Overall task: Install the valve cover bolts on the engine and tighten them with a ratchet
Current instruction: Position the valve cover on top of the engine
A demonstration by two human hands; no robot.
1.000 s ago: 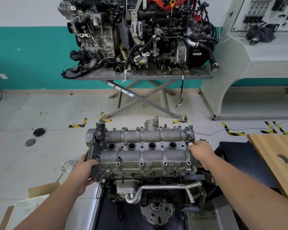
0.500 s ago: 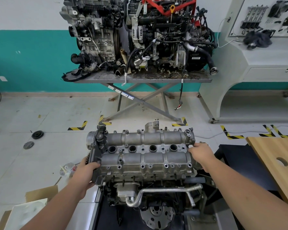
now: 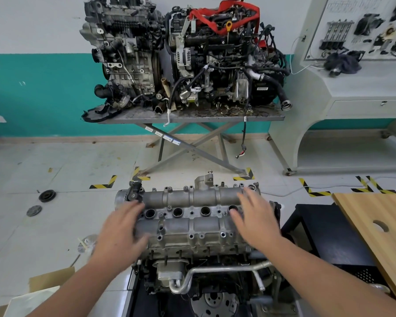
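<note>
Nearest, a person's left hand (image 3: 121,229) and right hand (image 3: 254,219) lie flat on the grey valve cover (image 3: 192,216) of the engine (image 3: 199,266); each grip is loose, fingers spread, holding nothing. The cover's bolt holes look empty, and no bolts or ratchet are visible, so if the cover sits skewed, bolts could likely cross-thread. Motion blurs both hands, hiding how firmly they press; beyond, two other engines crowd a metal table (image 3: 188,116).
</note>
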